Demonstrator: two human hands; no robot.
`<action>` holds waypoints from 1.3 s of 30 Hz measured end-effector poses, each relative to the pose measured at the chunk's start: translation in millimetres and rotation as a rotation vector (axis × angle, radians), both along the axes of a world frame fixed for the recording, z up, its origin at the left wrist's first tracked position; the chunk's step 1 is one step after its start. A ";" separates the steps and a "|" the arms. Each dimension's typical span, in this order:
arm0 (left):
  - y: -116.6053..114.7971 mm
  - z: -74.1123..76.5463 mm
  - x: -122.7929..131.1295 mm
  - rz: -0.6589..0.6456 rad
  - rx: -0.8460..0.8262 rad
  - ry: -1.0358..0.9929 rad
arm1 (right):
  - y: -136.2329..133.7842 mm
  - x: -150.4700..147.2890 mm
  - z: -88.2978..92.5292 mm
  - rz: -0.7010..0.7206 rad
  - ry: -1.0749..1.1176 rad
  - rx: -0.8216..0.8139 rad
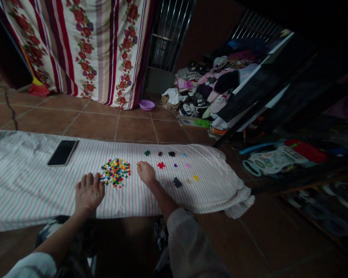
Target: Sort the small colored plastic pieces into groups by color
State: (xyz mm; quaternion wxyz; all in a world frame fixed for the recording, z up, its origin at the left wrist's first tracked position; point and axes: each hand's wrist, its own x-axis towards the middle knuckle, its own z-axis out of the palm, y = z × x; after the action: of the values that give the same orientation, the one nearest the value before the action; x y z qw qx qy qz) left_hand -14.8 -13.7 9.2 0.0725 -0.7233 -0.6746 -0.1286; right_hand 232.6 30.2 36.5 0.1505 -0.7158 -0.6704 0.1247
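A heap of small multicoloured pieces [116, 172], like beads or tiny blocks, lies on the striped cloth. My left hand [89, 192] rests palm down at the heap's left edge, fingers slightly bent and apart, with nothing visible in them. Just right of the heap, my right hand [146, 173] pinches a tiny light green piece [138, 165] between thumb and fingertips. Beyond it sit small single-colour groups: green [147, 153], brown [160, 153], black [172, 153], red [161, 165], dark grey-blue [177, 182], pink [187, 165] and yellow [195, 178], among others.
A smartphone [63, 153] lies on the left part of the striped cloth [26, 185]. On the tiled floor beyond are a purple basin [147, 105], a red broom [39, 88] and a heap of clothes [211, 85]. A floral curtain [87, 50] hangs behind; dark shelving stands right.
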 end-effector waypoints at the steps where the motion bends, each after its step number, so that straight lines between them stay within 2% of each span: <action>1: 0.1 -1.1 0.0 0.005 0.000 -0.010 | 10.3 0.5 0.6 -0.004 0.003 0.013; 7: 3.4 -9.5 -1.9 -0.010 0.024 -0.012 | 60.9 -3.8 0.0 -0.077 0.031 -0.008; 14: 6.5 -19.1 -2.9 -0.015 0.089 0.007 | 89.5 -8.5 -4.5 -0.072 -0.014 -0.026; 24: 7.9 -23.9 -3.3 -0.010 0.105 0.013 | 105.1 -12.1 -10.8 -0.054 -0.059 -0.113; 39: 6.7 -18.6 -1.2 0.003 0.067 0.027 | 109.8 -10.6 -20.7 -0.036 -0.026 -0.064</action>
State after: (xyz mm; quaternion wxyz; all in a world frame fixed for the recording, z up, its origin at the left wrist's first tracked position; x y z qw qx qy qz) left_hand -16.0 -6.9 -9.3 0.1058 -0.7212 -0.6698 -0.1415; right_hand 222.0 140.0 15.9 0.1210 -0.7336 -0.6552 0.1338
